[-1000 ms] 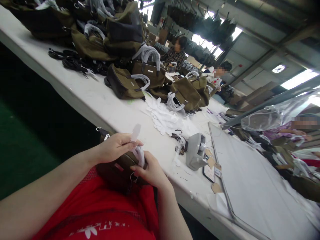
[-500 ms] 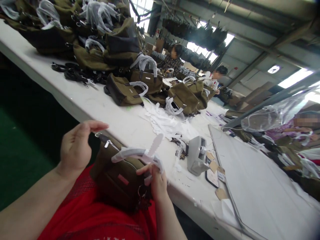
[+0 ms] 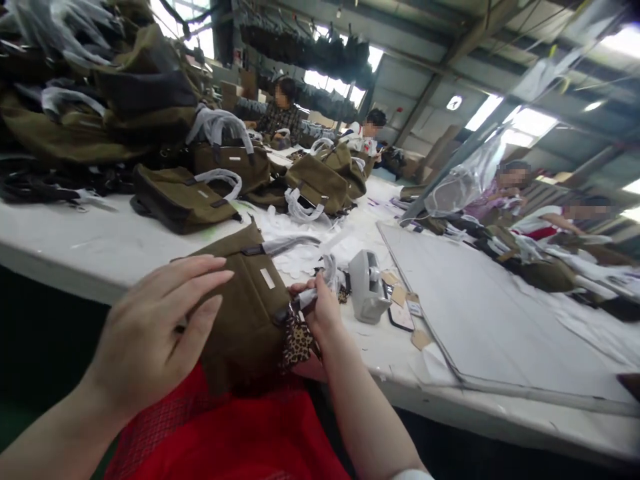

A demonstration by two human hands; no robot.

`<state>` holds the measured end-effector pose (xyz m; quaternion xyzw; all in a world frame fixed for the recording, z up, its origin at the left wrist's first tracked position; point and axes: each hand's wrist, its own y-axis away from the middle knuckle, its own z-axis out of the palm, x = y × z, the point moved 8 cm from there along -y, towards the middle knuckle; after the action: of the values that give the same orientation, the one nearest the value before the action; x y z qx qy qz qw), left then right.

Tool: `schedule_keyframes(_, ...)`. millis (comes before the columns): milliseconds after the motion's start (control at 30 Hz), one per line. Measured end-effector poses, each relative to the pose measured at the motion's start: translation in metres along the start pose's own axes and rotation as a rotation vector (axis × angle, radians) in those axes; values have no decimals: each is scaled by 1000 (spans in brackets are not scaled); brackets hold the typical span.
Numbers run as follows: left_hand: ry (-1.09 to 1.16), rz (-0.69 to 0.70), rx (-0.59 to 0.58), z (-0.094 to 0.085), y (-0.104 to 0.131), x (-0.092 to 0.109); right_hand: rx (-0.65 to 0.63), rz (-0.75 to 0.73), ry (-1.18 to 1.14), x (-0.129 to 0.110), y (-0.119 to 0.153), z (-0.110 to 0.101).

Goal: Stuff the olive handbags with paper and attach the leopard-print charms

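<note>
An olive-green handbag (image 3: 235, 300) with a small pale label stands tilted at the table's near edge, over my red clothing. Beside its left side is my left hand (image 3: 155, 320), fingers stretched out and holding nothing. My right hand (image 3: 320, 310) is closed around the plastic-wrapped handle (image 3: 310, 297) at the bag's right side. A leopard-print piece (image 3: 297, 340) hangs below that hand. Just right of it sits a grey tape dispenser (image 3: 369, 287).
More olive bags (image 3: 185, 197) are piled at the left and back of the white table (image 3: 60, 233). Tags and a phone (image 3: 401, 316) lie by the dispenser, next to a large white board (image 3: 480, 313). Several people work farther back.
The bag has turned more upright and moved up toward the table, its label now facing me. My left hand has come over its left side. The view has swung right.
</note>
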<state>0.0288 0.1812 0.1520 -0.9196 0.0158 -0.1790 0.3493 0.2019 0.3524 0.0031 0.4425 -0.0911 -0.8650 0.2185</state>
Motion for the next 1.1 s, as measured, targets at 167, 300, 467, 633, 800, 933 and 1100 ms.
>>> schedule_keyframes(167, -151, 89, -286, 108, -4, -23, -17, -64, 165, -2, -23, -12)
schedule_keyframes(300, -164, 65, -291, 130, 8, -33, -12, -97, 284, -3, -30, -18)
schedule_keyframes(467, -134, 60, -220, 115, 18, -26, -36, -88, 324, 1, -23, -13)
schedule_keyframes(633, -148, -11, -55, 75, 77, 12, -412, 22, 513, 7, 13, 20)
schedule_keyframes(800, -254, 129, -114, 68, 130, 47, -1067, 13, 981, 40, 60, 71)
schedule_keyframes(933, -231, 39, -307, 95, 134, 16, -926, -320, 1432, 52, 48, 84)
schedule_keyframes(1100, -234, -3, -307, 98, 122, -4, -838, -346, 1387, 49, 50, 83)
